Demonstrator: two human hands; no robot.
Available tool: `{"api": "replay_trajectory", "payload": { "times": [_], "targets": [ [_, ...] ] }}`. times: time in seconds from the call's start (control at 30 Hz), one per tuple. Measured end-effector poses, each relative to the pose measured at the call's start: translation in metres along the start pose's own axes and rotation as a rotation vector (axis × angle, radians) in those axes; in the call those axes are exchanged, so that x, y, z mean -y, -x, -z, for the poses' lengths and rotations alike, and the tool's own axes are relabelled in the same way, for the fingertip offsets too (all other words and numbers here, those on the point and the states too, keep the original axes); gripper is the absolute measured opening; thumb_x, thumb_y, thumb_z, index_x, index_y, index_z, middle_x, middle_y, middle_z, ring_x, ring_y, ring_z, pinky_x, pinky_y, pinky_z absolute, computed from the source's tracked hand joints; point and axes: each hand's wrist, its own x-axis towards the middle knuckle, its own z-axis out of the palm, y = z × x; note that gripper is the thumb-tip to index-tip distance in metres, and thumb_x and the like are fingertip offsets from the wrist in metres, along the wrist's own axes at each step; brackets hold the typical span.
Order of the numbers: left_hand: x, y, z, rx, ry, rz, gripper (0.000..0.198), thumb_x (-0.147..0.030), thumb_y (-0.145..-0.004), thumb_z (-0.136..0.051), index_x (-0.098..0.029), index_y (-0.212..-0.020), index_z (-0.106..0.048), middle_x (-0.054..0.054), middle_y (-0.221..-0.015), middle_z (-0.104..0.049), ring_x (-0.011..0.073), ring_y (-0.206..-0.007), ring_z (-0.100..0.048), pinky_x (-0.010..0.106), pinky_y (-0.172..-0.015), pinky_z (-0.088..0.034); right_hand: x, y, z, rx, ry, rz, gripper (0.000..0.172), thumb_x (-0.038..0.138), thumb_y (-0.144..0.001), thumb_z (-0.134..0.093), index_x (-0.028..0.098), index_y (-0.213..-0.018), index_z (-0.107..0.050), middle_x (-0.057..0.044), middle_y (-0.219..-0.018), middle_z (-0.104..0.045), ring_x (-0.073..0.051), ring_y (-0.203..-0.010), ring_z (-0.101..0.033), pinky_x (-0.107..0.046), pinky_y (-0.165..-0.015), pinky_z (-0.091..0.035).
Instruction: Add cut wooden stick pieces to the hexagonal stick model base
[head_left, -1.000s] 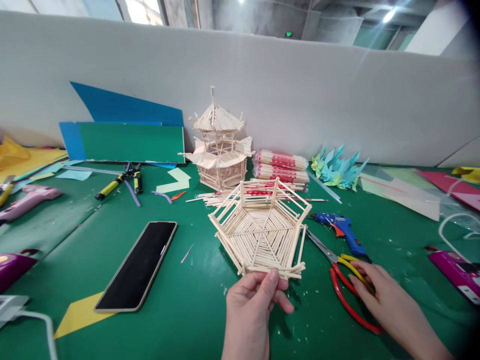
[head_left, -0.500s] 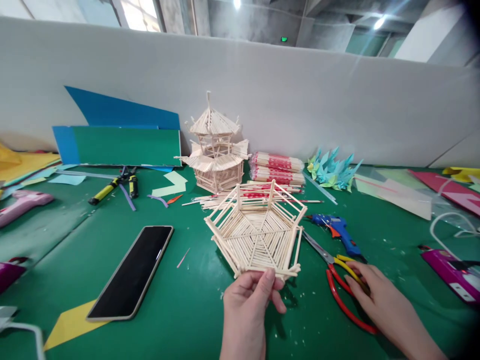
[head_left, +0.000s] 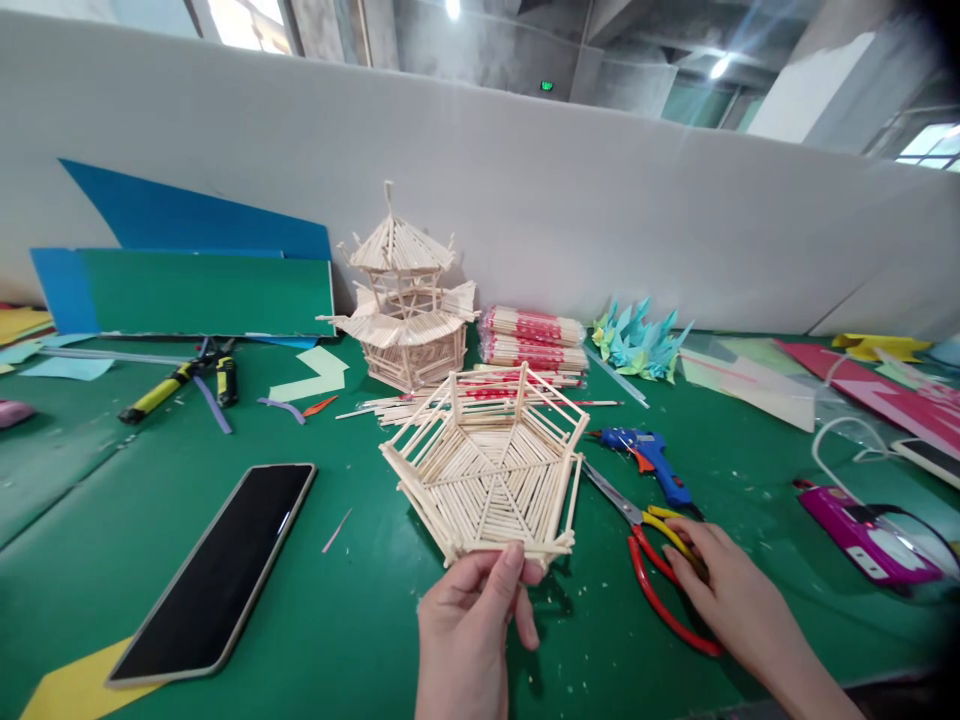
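My left hand (head_left: 469,620) pinches the near edge of a hexagonal tray of wooden sticks (head_left: 487,470), thumb on top, and holds it tilted up off the green table. My right hand (head_left: 731,590) lies on the red and yellow handles of a pair of scissors (head_left: 652,545) on the table, fingers curled over the yellow loop. A blue glue gun (head_left: 649,455) lies just beyond the scissors. Behind the tray stand a finished stick pagoda (head_left: 401,300) and wrapped bundles of sticks (head_left: 532,338).
A black phone (head_left: 217,570) lies at the left on the green mat (head_left: 135,470), with a yellow paper piece by it. Yellow-handled cutters (head_left: 176,380), blue and green card sheets, teal paper cranes (head_left: 637,340), a pink device (head_left: 866,535) and a white partition wall surround the space.
The view has swung right, so everything has slid left in the picture. My left hand still holds the stick tray and my right hand stays on the scissors.
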Motion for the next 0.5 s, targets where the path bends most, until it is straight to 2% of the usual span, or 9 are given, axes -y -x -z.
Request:
{"api": "replay_trajectory", "payload": {
  "times": [0.13, 0.3, 0.4, 0.5],
  "targets": [
    [-0.001, 0.0, 0.001, 0.009, -0.007, 0.004, 0.022, -0.032, -0.065, -0.073, -0.011, -0.061, -0.066, -0.003, -0.043, -0.058, 0.0033, -0.036, -0.045, 0.017, -0.049, -0.037, -0.001, -0.001, 0.0, -0.015, -0.002, 0.009, 0.031, 0.037, -0.085, -0.037, 0.019, -0.104, -0.052, -0.009, -0.101, -0.058, -0.021, -0.086, -0.06, -0.034, -0.074, -0.049],
    [0.004, 0.007, 0.0, 0.01, -0.032, 0.02, 0.028, -0.036, -0.059, -0.076, -0.011, -0.056, -0.064, 0.002, -0.051, -0.064, 0.0026, -0.033, -0.044, 0.015, -0.04, -0.031, -0.003, -0.005, -0.007, -0.052, -0.007, -0.018, 0.029, 0.036, -0.083, -0.036, 0.019, -0.096, -0.055, -0.009, -0.09, -0.06, -0.022, -0.073, -0.061, -0.035, -0.065, -0.05],
    [0.009, 0.017, -0.003, 0.063, -0.082, 0.065, 0.035, -0.044, -0.053, -0.077, -0.011, -0.055, -0.063, 0.002, -0.049, -0.063, 0.0039, -0.03, -0.044, 0.015, -0.035, -0.028, -0.005, -0.003, -0.009, -0.076, -0.016, -0.04, 0.032, 0.037, -0.083, -0.032, 0.018, -0.092, -0.056, -0.012, -0.092, -0.06, -0.025, -0.076, -0.061, -0.039, -0.068, -0.049],
    [0.011, 0.026, -0.007, 0.121, -0.147, 0.089, 0.039, -0.049, -0.051, -0.076, -0.012, -0.056, -0.063, 0.001, -0.049, -0.059, 0.0048, -0.031, -0.044, 0.016, -0.035, -0.03, -0.007, 0.006, -0.003, -0.133, -0.074, -0.078, 0.038, 0.043, -0.081, -0.032, 0.016, -0.093, -0.056, -0.016, -0.097, -0.059, -0.029, -0.085, -0.06, -0.044, -0.075, -0.047]
  ]
}}
